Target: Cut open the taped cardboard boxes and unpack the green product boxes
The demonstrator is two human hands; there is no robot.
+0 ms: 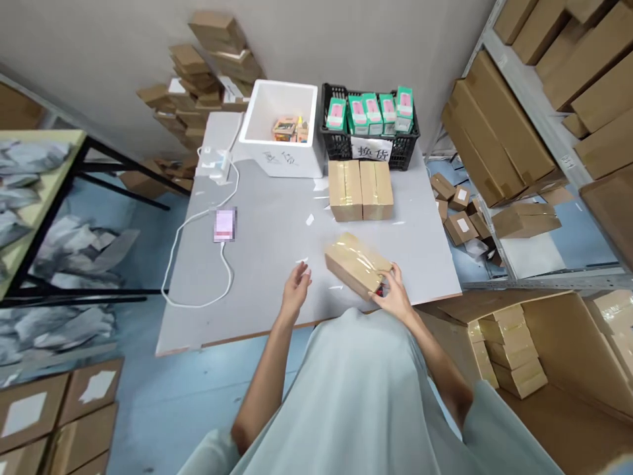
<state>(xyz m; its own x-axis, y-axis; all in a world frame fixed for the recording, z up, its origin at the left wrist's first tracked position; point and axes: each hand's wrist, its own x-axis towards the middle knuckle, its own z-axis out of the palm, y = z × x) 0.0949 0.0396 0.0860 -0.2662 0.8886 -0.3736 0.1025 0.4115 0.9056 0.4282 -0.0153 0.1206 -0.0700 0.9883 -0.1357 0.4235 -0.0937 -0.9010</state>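
Note:
A brown cardboard box (356, 260) with shiny clear tape along its top lies at an angle near the table's front edge. My right hand (395, 295) grips its near right end, thumb and fingers on the corners. Something small and red shows between that hand and the box end; I cannot make it out. My left hand (295, 288) is over the table left of the box, apart from it, fingers loosely spread and holding nothing. Behind the held box, two taped cardboard boxes (345, 191) stand side by side.
At the table's back stand a white foam bin (291, 161) and a black crate (406, 150) of green-and-pink boxes. A white cable (171, 264) loops round a phone-like device (225, 225) on the left. A big carton (568, 409) of taped boxes sits right, below metal shelving (544, 109).

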